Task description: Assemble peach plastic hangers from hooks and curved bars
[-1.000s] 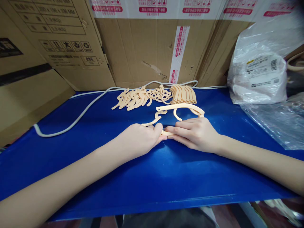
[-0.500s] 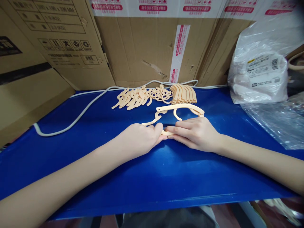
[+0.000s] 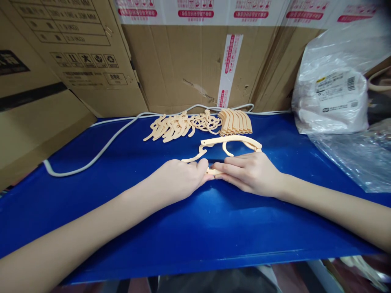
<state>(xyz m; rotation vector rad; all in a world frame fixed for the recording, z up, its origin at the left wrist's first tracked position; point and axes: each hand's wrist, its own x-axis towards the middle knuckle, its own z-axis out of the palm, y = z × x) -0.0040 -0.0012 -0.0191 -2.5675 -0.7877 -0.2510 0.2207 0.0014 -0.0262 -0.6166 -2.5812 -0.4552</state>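
Note:
Between my fingertips is a cream plastic hanger piece (image 3: 213,171), mostly covered by both hands. My left hand (image 3: 185,178) is closed on its left end, with the thumb bent on top. My right hand (image 3: 255,173) pinches the right end, fingers pressed together. A slim cream hanger part (image 3: 195,156) with a notched tip sticks out beyond my left hand; whether it is joined to the pinched piece cannot be seen. Just past my right hand is a curved hanger arm (image 3: 232,139) with a hole at its left end. A cream hook (image 3: 226,149) shows below that arm.
On the blue table (image 3: 195,232), farther back, lie a heap of flat curved hanger pieces (image 3: 172,127), a pile of hooks (image 3: 206,121) and a row of nested arms (image 3: 236,121). A white cable (image 3: 113,140) runs behind them. Cardboard boxes (image 3: 183,61) and a clear plastic bag (image 3: 332,97) stand around.

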